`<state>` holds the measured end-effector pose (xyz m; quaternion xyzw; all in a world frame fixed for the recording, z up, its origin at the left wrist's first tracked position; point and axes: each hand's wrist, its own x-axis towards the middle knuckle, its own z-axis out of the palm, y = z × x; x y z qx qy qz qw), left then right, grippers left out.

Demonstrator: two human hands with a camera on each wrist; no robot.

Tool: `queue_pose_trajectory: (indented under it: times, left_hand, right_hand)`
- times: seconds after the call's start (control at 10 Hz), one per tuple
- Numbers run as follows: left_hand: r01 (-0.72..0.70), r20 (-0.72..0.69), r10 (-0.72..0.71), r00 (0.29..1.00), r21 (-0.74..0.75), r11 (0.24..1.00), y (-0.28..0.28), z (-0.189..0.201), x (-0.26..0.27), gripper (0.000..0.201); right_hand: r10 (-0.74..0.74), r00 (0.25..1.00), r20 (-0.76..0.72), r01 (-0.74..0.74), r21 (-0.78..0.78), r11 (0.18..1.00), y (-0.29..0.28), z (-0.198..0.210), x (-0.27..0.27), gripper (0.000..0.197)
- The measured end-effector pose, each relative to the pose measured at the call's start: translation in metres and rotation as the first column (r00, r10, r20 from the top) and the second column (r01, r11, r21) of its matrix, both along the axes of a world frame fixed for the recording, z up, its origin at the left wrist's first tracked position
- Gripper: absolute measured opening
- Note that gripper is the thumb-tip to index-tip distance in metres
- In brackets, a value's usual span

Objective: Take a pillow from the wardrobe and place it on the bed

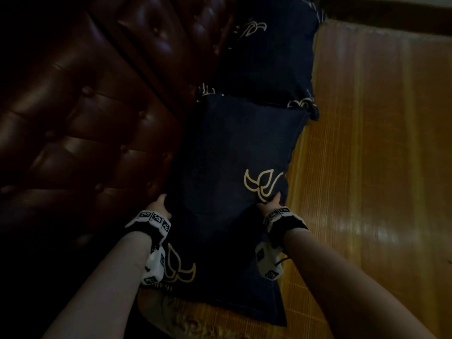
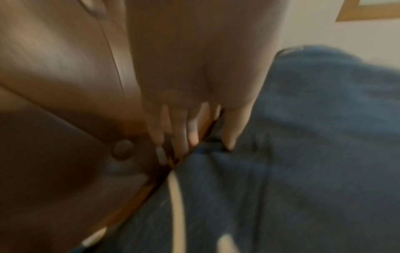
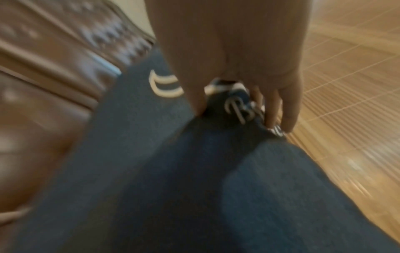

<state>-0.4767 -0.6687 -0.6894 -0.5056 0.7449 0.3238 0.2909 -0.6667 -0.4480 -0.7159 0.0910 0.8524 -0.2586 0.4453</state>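
Grips: left grip (image 1: 159,207) closed on left edge of pillow (image 1: 232,152), thumb on top, fingers (image 2: 192,131) sunk between it and tufted headboard (image 1: 85,130) | pillow, navy, laid on bed (image 1: 367,179) along headboard | right grip (image 1: 270,204) closed on its right edge, thumb on top | second pillow (image 1: 269,57) touched at far end | bamboo mat (image 1: 354,94) seen at right

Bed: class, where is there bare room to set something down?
The mat right of both pillows lies bare. The strip along the headboard is crowded: the near pillow, held by the left hand and right hand, and a second pillow beyond it.
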Motion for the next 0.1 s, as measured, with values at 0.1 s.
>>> queue_pose_trajectory:
  times: [0.1]
  left_hand:
    - [-0.032,-0.111,0.02,0.994,-0.103,0.994,0.0063,0.0309,-0.0068,0.066]
  right_hand:
    - [-0.026,0.994,-0.106,0.013,-0.124,0.992,-0.0011,0.0346,-0.007,0.083]
